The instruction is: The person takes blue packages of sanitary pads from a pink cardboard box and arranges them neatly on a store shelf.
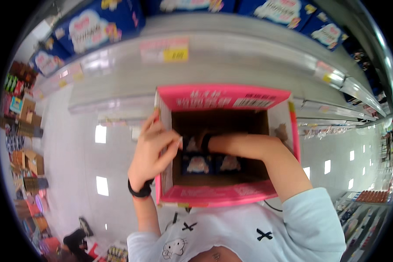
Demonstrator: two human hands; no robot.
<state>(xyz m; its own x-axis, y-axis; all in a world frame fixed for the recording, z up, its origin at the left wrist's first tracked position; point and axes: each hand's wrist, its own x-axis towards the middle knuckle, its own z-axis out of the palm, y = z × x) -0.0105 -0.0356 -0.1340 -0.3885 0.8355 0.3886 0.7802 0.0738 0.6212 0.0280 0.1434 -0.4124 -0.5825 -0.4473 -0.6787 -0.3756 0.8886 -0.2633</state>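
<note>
In front of me is an open pink cardboard box [224, 98] with its flaps up. My left hand [155, 149] grips the box's left flap [165, 186], thumb on the inner side and fingers over the top. My right forearm reaches down into the box, and my right hand [201, 140] is dim and blurred at the bottom left. Whether it holds anything is hidden. Several dark blue packs with white cloud prints lie on the box floor, among them a front pack [197, 164] and the pack beside it [228, 163]. One pack [191, 144] is next to my right hand.
Beyond the box runs a store shelf [118, 73] carrying a price tag [165, 50]. Larger blue packs [91, 29] line the shelf above. Cartons [34, 162] and goods stand along the left, across a shiny floor [72, 140]. At lower left a person's leg [75, 240] shows.
</note>
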